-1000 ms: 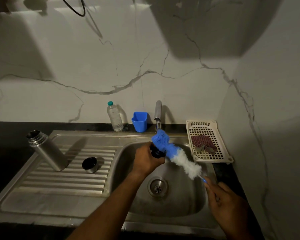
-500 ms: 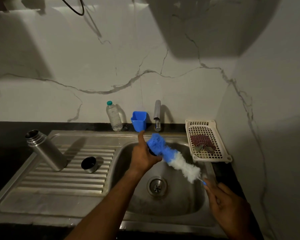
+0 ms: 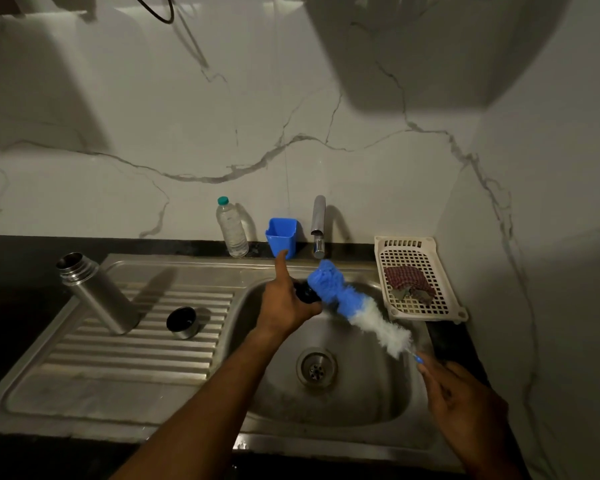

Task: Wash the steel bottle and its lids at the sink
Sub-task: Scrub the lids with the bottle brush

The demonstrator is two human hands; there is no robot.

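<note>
The small dark lid (image 3: 307, 293) sits over the sink basin (image 3: 361, 403), gripped in the left hand (image 3: 288, 306), index finger raised. The right hand (image 3: 465, 410) pinches the bottle brush (image 3: 357, 306) handle. Best to twist bristles into the lid's recess. The steel bottle (image 3: 97, 292) and 1 steel cap (image 3: 182, 322) wait on the drainboard (image 3: 118, 358).

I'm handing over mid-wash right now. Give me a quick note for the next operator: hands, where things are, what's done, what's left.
Left hand: holds a small dark lid over the sink basin, thumb raised.
Right hand: grips the handle of the blue-and-white bottle brush, whose blue end is pressed against the lid, below the tap.
Steel bottle: open, upright on the drainboard; steel cap beside it.
Done: nothing can be confirmed as washed.
Left: finish this lid, then bottle and steel cap, if they are unwashed.
</note>
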